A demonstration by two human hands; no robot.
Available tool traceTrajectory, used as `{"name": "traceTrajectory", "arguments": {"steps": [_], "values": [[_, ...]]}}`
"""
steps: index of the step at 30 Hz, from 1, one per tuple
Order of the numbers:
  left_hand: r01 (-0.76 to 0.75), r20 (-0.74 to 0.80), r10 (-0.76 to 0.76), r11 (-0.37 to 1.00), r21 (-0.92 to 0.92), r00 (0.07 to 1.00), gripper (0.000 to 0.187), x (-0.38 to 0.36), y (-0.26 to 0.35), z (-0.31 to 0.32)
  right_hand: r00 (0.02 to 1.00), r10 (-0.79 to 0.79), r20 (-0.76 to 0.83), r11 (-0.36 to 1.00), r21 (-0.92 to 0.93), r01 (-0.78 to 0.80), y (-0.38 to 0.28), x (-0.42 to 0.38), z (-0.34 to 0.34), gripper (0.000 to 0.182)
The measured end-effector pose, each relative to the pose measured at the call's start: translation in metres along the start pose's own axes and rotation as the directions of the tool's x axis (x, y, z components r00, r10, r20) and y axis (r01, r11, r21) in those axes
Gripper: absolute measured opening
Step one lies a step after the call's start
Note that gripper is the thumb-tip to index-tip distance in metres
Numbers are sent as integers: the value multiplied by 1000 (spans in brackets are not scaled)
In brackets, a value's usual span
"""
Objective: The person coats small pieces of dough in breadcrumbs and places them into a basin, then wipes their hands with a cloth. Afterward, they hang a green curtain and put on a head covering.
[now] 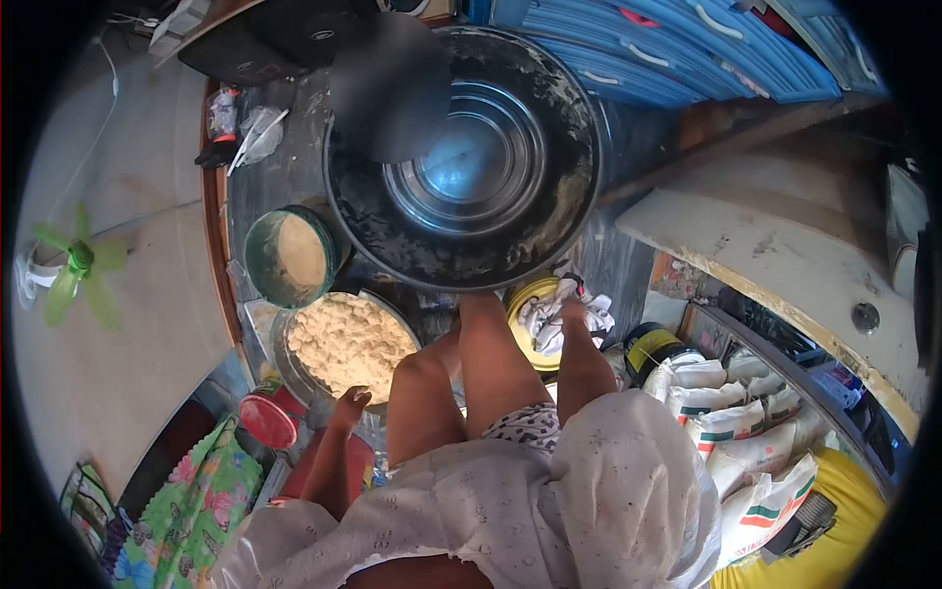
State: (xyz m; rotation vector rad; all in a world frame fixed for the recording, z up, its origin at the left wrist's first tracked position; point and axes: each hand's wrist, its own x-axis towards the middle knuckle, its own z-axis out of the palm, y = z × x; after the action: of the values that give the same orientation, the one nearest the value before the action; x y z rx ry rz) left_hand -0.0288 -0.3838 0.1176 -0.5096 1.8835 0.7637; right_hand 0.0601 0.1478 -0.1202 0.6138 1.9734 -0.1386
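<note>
My right hand (pixel 574 312) grips a bunched white cloth (pixel 541 319) with dark and reddish marks, over a yellow bucket (pixel 520 299) beside my right leg. The cloth covers part of the bucket's opening and hides some of my fingers. My left hand (pixel 354 398) is at the near rim of a wide basin (pixel 412 329) filled with a pale, crumbly dough-like mix (pixel 350 339). Its fingers are loosely bent, with pale residue on them, and no object shows in them. Behind the basin, a green bucket (pixel 263 257) contains a smooth beige powder (pixel 300 251).
A large black round tub (pixel 559 211) stands in front of my legs. Packed white bags (pixel 736 461) fill the right side, below a worn counter (pixel 746 250). Blue drawers (pixel 677 49) stand at the back. A red bucket (pixel 268 420) and green fan (pixel 80 257) are left.
</note>
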Motion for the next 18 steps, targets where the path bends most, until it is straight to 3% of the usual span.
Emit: {"name": "traceTrajectory", "arguments": {"steps": [1, 2, 4, 6, 7, 9, 10, 11, 12, 13, 14, 15, 16, 17, 18], "values": [[-2, -1, 2, 1000, -3, 1000, 39, 0, -3, 0, 980, 77, -184, 946, 325, -13, 11, -10, -5, 32], [-13, 6, 13, 1000, -11, 1000, 39, 1, -2, 1, 944, 100, -314, 677, 717, 166, 16, -37, -18, 31], [-42, 2, 42, 998, -41, 999, 40, 3, 8, 1, 873, 114, -474, 255, 863, 435, 31, -64, -14, 28], [-198, -15, 199, 978, 67, 980, 41, 8, 26, -3, 974, 50, -222, -188, 955, 228, 33, -83, -40, 28], [-270, -26, 274, 957, 105, 961, 43, -7, 61, -7, 992, -100, 80, -572, 811, -123, 23, -119, -73, 28], [-444, 21, 445, 890, 103, 895, 41, 7, 77, 1, 943, -304, 136, -476, 835, -274, 13, -184, -119, 25], [-510, 74, 504, 848, 143, 860, 43, -4, 109, 1, 943, -307, 124, -465, 845, -263, 9, -222, -148, 25], [-569, 126, 554, 803, 177, 823, 44, -22, 146, 3, 899, -422, 115, -479, 814, -329, 4, -263, -179, 24], [-679, 187, 653, 717, 160, 734, 50, -33, 172, 8, 842, -531, 101, -483, 779, -399, -4, -304, -207, 26], [-774, 245, 736, 619, 137, 632, 56, -45, 195, 17, 735, -676, -58, -454, 818, -353, -14, -343, -232, 30], [-838, 224, 807, 522, 162, 546, 65, -60, 216, 27, 691, -720, -65, -386, 865, -321, -14, -366, -237, 39], [-890, 203, 871, 413, 195, 448, 74, -71, 235, 40, 675, -696, -246, -156, 969, 192, -24, -401, -262, 51], [-923, 172, 916, 328, 198, 363, 76, -74, 242, 67, 477, -836, -272, -297, 954, 23, -34, -427, -257, 60], [-950, 163, 949, 235, 204, 270, 78, -68, 247, 92, 555, -775, -304, -321, 944, 69, -36, -454, -270, 64], [-953, 267, 921, 240, 186, 285, 77, -69, 251, 102, 200, -793, -575, -602, 790, -116, -49, -439, -251, 64]]}}
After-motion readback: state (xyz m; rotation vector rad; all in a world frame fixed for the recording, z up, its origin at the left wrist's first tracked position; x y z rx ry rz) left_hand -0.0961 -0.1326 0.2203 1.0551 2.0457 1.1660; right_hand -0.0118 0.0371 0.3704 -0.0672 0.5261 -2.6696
